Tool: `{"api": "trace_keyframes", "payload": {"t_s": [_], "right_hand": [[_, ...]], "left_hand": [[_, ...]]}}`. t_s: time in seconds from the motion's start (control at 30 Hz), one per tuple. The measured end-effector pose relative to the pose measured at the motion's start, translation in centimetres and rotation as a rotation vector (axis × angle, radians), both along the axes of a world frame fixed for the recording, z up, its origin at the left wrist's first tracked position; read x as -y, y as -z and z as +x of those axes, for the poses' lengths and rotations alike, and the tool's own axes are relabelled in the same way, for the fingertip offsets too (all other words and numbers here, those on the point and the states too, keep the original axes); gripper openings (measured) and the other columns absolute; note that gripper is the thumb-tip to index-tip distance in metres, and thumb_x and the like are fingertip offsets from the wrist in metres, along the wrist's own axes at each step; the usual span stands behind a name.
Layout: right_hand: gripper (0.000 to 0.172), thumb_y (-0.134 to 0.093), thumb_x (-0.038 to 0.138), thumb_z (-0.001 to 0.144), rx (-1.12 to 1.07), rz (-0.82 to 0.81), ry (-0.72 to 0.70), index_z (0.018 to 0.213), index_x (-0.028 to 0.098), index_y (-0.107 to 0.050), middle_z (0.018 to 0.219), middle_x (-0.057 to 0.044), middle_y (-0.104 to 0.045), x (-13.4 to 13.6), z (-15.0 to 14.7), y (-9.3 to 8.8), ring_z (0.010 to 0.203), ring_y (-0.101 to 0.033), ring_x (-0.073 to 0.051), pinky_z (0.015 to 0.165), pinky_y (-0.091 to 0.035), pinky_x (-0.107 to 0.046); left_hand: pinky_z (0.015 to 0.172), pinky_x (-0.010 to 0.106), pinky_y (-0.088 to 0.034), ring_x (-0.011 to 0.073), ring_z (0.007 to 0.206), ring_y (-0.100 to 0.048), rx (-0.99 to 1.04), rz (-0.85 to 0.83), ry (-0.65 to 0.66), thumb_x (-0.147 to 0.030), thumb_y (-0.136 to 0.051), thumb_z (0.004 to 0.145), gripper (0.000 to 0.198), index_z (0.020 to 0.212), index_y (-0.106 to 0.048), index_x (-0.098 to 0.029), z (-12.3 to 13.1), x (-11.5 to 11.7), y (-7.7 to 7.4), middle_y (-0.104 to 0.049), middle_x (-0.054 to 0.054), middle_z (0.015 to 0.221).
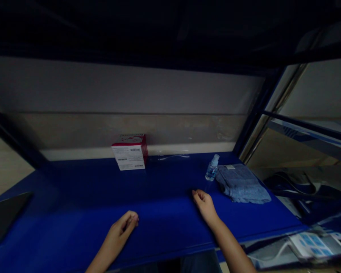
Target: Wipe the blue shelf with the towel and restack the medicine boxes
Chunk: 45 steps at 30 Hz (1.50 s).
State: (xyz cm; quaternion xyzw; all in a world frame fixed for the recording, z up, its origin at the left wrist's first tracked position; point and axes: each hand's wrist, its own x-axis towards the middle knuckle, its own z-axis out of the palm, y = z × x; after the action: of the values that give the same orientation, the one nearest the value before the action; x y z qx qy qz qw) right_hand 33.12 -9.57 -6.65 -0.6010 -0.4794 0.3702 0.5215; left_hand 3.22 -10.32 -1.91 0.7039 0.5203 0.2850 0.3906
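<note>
Left hand (122,231) and right hand (204,206) are curled and empty, right near a plastic bottle (211,168).

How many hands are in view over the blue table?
2. The left hand is over the near part of the blue table; the right hand is farther right, close to the small bottle and folded towel. Neither looks hidden.

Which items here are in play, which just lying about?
In play:
right hand, empty, nearest the clear bottle and towel
left hand, empty, over the blue table

Lying about:
red-and-white box
dark device
printed sheets
</note>
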Motion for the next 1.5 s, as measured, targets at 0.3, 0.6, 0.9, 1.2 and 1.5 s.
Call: {"api": "trace_keyframes", "payload": {"t_s": [0.3, 0.6, 0.9, 1.2, 1.5], "right_hand": [[0.040, -0.042, 0.052, 0.077, 0.021, 0.002, -0.013, 0.055, 0.020, -0.033, 0.047, 0.007, -0.029, 0.2, 0.2, 0.1, 0.045, -0.025, -0.007, 0.045, -0.018, -0.023], [0.039, -0.042, 0.050, 0.078, 0.031, 0.010, -0.027, 0.056, 0.019, -0.035, 0.049, 0.007, -0.029, 0.3, 0.4, 0.4, 0.046, -0.026, -0.007, 0.045, -0.017, -0.023], [0.039, -0.041, 0.052, 0.078, 0.031, 0.002, -0.032, 0.057, 0.019, -0.035, 0.048, 0.007, -0.031, 0.4, 0.5, 0.4, 0.045, -0.027, -0.006, 0.045, -0.018, -0.022], [0.042, -0.045, 0.054, 0.075, -0.002, 0.011, -0.007, 0.054, 0.019, -0.037, 0.045, 0.007, -0.033, 0.8, 0.0, -1.0, 0.042, -0.029, -0.006, 0.043, -0.021, -0.021], [0.033, -0.048, 0.051, 0.072, 0.128, 0.217, 0.623, 0.069, 0.018, -0.043, 0.062, 0.001, -0.046, 0.2, 4.7, -1.9, 0.056, -0.043, -0.012, 0.056, -0.037, -0.026]], "left_hand": [[0.063, 0.021, -0.040, 0.0166, 0.068, -0.054, 0.004, -0.009, -0.005, -0.043, -0.047, 0.079, 0.023, 0.073, -0.053, -0.021, 0.2, 0.1, -0.1, -0.055, -0.001, 0.068], [0.066, 0.021, -0.041, 0.0159, 0.070, -0.055, -0.022, 0.003, 0.019, -0.043, -0.044, 0.081, 0.024, 0.077, -0.052, -0.021, -0.1, 0.1, 0.5, -0.056, -0.001, 0.071], [0.064, 0.022, -0.041, 0.0148, 0.068, -0.054, -0.045, 0.033, 0.022, -0.043, -0.043, 0.082, 0.025, 0.075, -0.051, -0.020, 0.0, 0.1, 0.4, -0.054, -0.001, 0.070], [0.062, 0.021, -0.041, 0.0142, 0.066, -0.053, -0.041, 0.027, 0.003, -0.044, -0.044, 0.081, 0.026, 0.074, -0.052, -0.020, 0.2, 0.2, 0.1, -0.054, -0.002, 0.068], [0.065, 0.021, -0.040, 0.0148, 0.070, -0.055, -0.038, 0.005, 0.021, -0.042, -0.043, 0.082, 0.024, 0.076, -0.052, -0.020, 0.0, 0.2, 0.3, -0.055, -0.001, 0.071]]}}
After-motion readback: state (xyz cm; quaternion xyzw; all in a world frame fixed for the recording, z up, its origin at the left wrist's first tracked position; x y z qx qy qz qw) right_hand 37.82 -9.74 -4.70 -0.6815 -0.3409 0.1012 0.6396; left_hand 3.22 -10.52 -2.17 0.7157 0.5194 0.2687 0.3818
